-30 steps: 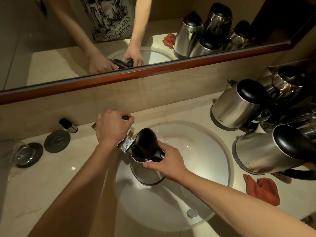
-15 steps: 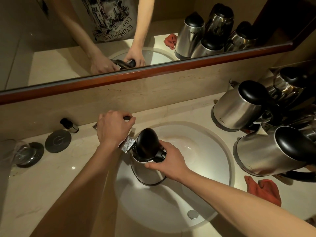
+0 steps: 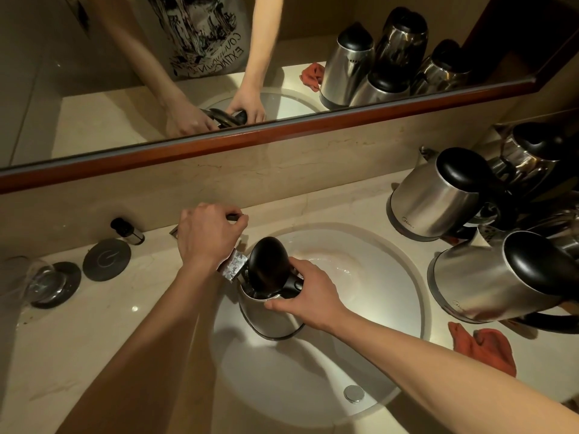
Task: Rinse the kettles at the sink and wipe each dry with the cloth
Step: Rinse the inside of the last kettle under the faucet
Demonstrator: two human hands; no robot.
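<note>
Sink [image 3: 404, 308], right hand [image 3: 308, 296] gripping kettle [image 3: 269, 311], tap perhaps under left hand [image 3: 208, 238]

Bathroom vanity, hotel-like, as far as I can judge. I see a round white sink [image 3: 360, 277] set under a beige marble surface [image 3: 94, 324], with a chrome drain plug [image 3: 354, 393] near its front. A wood-framed mirror [image 3: 156, 89] runs along the stone backsplash. Several steel kettles [image 3: 438, 198] with black lids crowd the right side, one kettle [image 3: 269, 317] in the basin. A glass [image 3: 18, 283] on a dark coaster [image 3: 106, 260] set and a small bottle [image 3: 127, 231] sit at left. Warm, dim lighting.
</note>
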